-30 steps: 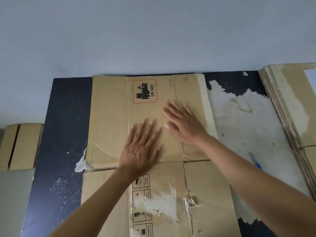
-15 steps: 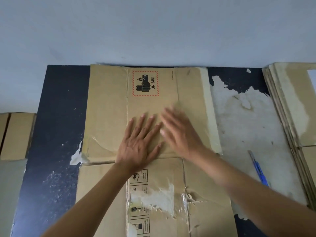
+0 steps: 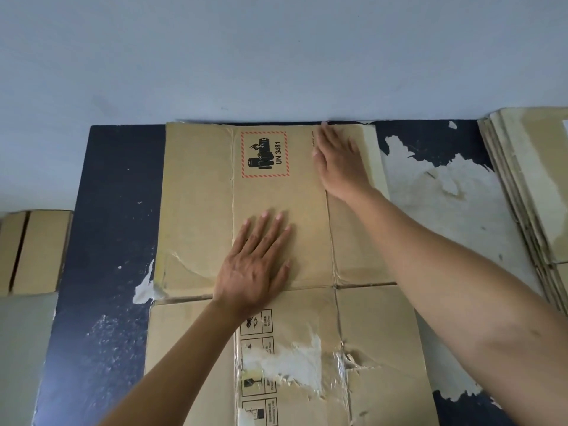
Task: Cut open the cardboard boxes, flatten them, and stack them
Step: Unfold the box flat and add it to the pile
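Two hands on one flattened box (image 3: pixel 199 210), which lies on the dark tabletop (image 3: pixel 113 210), far edge against the wall.

- Left hand (image 3: pixel 255 269): palm down on the middle panel just beyond the cross crease (image 3: pixel 362 284), fingers (image 3: pixel 267 232) straight and spread. It pinches nothing.
- Right hand (image 3: pixel 338 161): at 1 o'clock from the left, flat on the far-right part of the panel, fingers straight and close together, tips at the far edge. It holds nothing either.
- UN 3481 label (image 3: pixel 265 154) sits at 12 o'clock from the left hand, uncovered.
- Torn tape patch (image 3: pixel 292 361) at 6 o'clock, on the near panels.
- Stack of flattened cardboard (image 3: pixel 528 179) at 3 o'clock, well apart from the box.
- Small uncut box (image 3: pixel 33 250) at 9 o'clock, off the tabletop's side.

Judgement: the step is flattening, and it looks close to done. To finish it well:

- Hold the left palm as an anchor beside the crease.
- Sweep the right hand outward along the vertical fold lines, with weight through the palm rather than the fingertips.
- Check the buckled corner at 9 o'clock, since it looks most likely to spring up.
- Lift only once all the panels lie flat, then carry the sheet to 3 o'clock and square its edges with the stack.
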